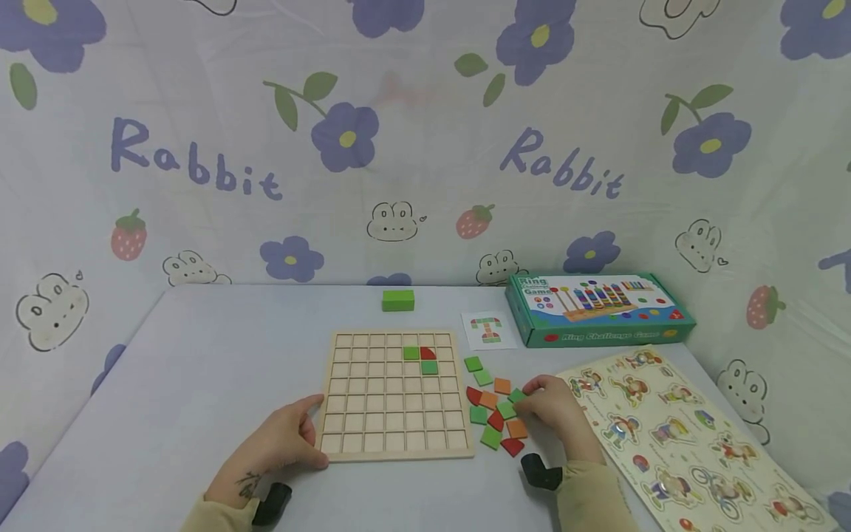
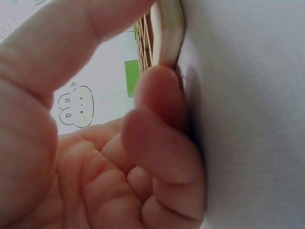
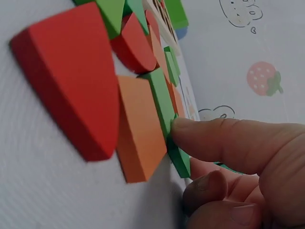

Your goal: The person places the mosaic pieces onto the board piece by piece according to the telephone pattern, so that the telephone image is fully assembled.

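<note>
The right hand (image 1: 555, 414) pinches a green tile (image 1: 516, 396) between thumb and fingertip, at the right side of a scatter of loose tiles (image 1: 491, 437) in green, orange and red; in the head view the held tile sits turned, a corner towards the far side, and being nearly square it shows no clear long axis — in the right wrist view its narrow visible side slants from upper left to lower right, close along a lighter green one, and whether it is off the table (image 1: 219, 347) I cannot tell. The left hand (image 1: 282, 436) is well apart from the right, thumb and index finger spread and touching the wooden grid board (image 1: 395, 403) at its near left corner and left edge, the other fingers loosely bent beneath the palm. The board lies flat, roughly square, its near edge running left to right and rising slightly to the right. In its far right part sit a green square (image 1: 411, 353), a red quarter-round (image 1: 428, 353) just right of it with the curve facing far right, and another green square (image 1: 429, 367) below the red. Beyond the board a green block (image 1: 397, 301) lies with its long axis left to right; a pattern card (image 1: 488, 330) is by the far right corner, beside a green game box (image 1: 601, 314) lying lengthwise across, and a picture board (image 1: 696, 449) stretches diagonally down to the right
</note>
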`<state>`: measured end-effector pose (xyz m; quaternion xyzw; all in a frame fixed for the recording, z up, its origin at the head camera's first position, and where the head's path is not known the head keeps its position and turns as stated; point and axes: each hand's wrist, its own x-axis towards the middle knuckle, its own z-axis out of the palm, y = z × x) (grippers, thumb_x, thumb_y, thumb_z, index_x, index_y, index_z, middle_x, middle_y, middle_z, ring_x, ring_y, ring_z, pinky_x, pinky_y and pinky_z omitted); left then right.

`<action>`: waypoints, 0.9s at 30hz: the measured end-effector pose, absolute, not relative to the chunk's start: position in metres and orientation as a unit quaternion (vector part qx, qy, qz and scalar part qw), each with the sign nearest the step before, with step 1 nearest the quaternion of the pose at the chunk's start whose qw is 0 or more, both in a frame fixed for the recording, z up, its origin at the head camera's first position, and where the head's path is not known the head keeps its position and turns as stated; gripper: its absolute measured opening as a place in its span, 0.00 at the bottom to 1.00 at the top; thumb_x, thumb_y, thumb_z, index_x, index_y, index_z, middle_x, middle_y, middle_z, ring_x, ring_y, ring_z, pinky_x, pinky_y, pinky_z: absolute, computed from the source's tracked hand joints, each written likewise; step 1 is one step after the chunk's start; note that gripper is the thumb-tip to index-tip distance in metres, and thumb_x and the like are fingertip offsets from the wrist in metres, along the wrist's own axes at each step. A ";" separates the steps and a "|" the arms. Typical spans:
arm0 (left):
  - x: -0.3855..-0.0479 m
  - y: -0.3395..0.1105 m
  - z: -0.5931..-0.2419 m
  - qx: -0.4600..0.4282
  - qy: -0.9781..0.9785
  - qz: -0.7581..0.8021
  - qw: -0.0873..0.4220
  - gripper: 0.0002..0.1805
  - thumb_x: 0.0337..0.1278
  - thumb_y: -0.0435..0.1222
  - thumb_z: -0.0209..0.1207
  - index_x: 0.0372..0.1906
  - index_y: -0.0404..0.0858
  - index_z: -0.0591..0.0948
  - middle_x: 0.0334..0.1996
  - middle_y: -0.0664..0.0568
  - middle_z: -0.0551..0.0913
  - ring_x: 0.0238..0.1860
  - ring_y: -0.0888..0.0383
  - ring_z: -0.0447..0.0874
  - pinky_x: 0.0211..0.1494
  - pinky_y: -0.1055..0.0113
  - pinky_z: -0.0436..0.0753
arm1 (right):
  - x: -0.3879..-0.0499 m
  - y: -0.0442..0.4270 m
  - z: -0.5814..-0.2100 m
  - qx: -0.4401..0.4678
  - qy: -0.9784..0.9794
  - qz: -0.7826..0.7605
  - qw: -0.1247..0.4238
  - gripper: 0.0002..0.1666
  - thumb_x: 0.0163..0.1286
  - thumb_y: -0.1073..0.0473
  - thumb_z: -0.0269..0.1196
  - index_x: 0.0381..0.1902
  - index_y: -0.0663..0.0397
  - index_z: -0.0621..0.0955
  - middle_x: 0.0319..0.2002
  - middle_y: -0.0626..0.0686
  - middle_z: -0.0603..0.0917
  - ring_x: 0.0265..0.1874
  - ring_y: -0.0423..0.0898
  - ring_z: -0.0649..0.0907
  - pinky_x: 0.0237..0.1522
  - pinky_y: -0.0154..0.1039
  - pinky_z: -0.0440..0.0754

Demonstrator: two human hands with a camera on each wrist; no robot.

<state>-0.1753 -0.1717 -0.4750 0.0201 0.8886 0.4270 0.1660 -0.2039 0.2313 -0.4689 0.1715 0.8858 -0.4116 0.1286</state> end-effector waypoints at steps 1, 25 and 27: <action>-0.175 -0.172 -0.475 0.020 0.888 0.428 0.166 0.56 0.17 0.26 0.75 0.66 0.32 0.62 0.19 0.50 0.73 0.19 0.59 0.67 0.21 0.68 0.66 | -0.204 0.232 -0.470 0.172 0.888 -0.408 0.125 0.16 0.52 0.61 0.67 0.38 0.60 0.76 0.36 0.56 0.75 0.38 0.51 0.71 0.35 0.40 0.69; -0.176 -0.170 -0.472 0.004 0.890 0.423 0.172 0.57 0.16 0.27 0.75 0.67 0.33 0.62 0.20 0.49 0.73 0.19 0.58 0.67 0.22 0.67 0.66 | -0.254 0.141 -0.429 0.017 0.851 -0.518 0.085 0.17 0.54 0.64 0.63 0.44 0.56 0.78 0.19 0.48 0.68 0.18 0.43 0.65 0.21 0.37 0.64; -0.176 -0.170 -0.471 0.002 0.891 0.420 0.172 0.57 0.16 0.27 0.76 0.67 0.33 0.62 0.20 0.49 0.73 0.19 0.58 0.67 0.22 0.67 0.66 | -0.259 0.126 -0.430 -0.012 0.844 -0.528 0.093 0.17 0.54 0.65 0.63 0.44 0.56 0.79 0.17 0.48 0.68 0.17 0.42 0.64 0.21 0.37 0.63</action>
